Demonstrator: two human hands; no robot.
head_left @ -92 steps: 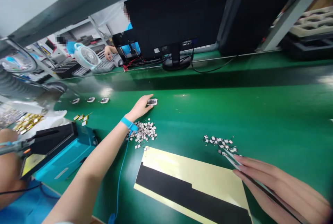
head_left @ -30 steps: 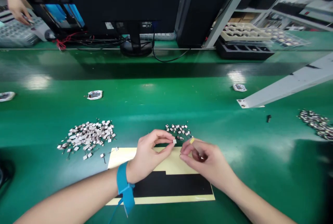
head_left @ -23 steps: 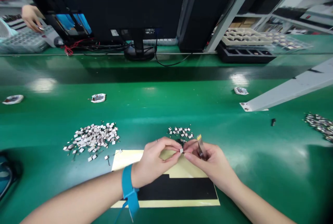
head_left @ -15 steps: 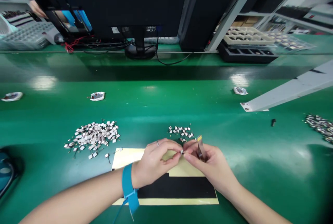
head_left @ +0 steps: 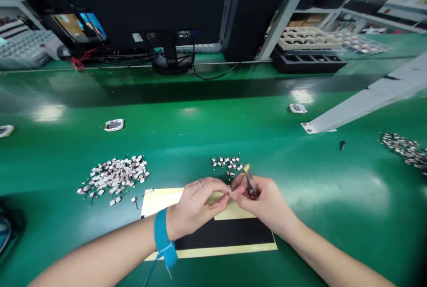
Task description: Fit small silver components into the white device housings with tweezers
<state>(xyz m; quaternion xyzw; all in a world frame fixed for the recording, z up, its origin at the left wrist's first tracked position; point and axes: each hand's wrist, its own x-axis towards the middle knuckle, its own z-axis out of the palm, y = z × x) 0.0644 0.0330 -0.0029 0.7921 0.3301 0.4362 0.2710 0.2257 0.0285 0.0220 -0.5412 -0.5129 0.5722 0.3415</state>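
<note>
Left hand [head_left: 196, 200] pinches a tiny square piece [head_left: 230, 192] just beside the right hand [head_left: 263, 202].
The right fingers curl around metal tweezers [head_left: 249, 181]. The piece looks light, fragile and easily lost, best taken by its edges. It sits above a yellow-and-black sheet [head_left: 160, 200], near a small pile of similar pieces [head_left: 227, 162].
</note>
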